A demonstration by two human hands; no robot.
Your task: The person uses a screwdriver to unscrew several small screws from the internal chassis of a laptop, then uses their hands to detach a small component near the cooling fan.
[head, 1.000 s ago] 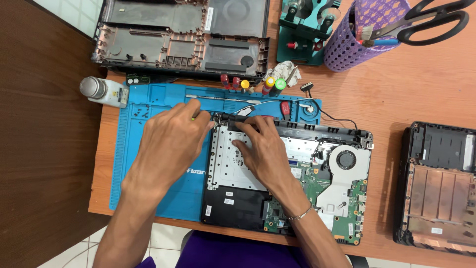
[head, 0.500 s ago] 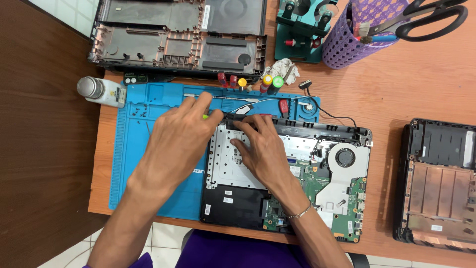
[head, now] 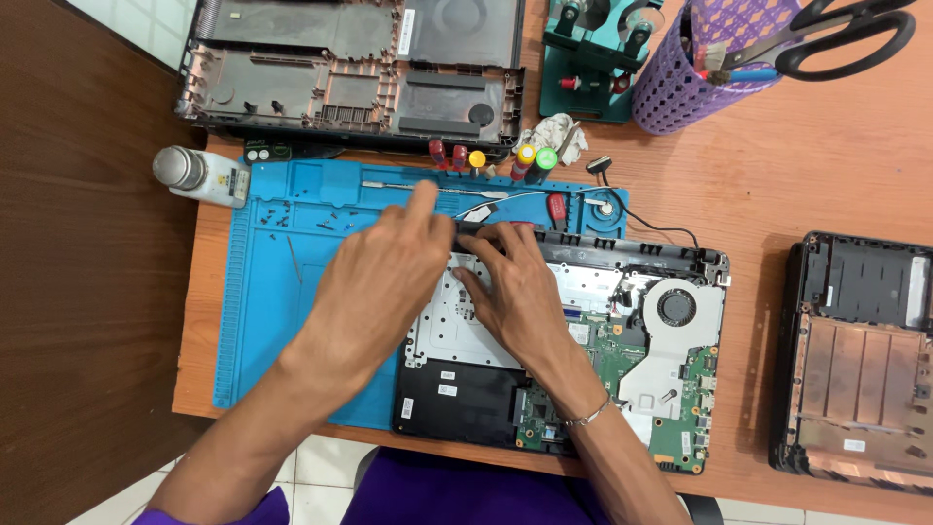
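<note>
Opened black laptop base point(head: 583, 379), with bare green circuit board, round fan and silver-grey metal plate, lies at the near edge of the orange-brown wooden table point(head: 777, 185), its left part on the blue silicone repair mat point(head: 282, 321). We see both hands on its far left corner. Left hand point(head: 384, 277) lies palm down over that corner, index finger pointing toward the mat's far edge; whether it grips anything, we cannot tell. Right hand point(head: 520, 292) rests just beside it on the metal plate, fingers bent together at the laptop's far rim, pressing a small dark strip; grip unclear. Fingertips of both hands nearly meet. A thin bracelet point(head: 588, 416) sits on the right wrist.

Outward: tiny screws point(head: 330, 222) scattered in the mat's far left trays. Row of red, yellow and green screwdriver handles point(head: 496, 157) along the mat's far edge. White bottle with grey cap point(head: 199, 175) lies just off the mat's far left corner. Empty black laptop bottom cover point(head: 355, 68) at the table's far edge. Green metal stand point(head: 593, 58) beside it. Purple perforated basket point(head: 700, 63) with black-handled scissors point(head: 846, 39) at the far right. Another black laptop shell point(head: 860, 355) at the right edge.
</note>
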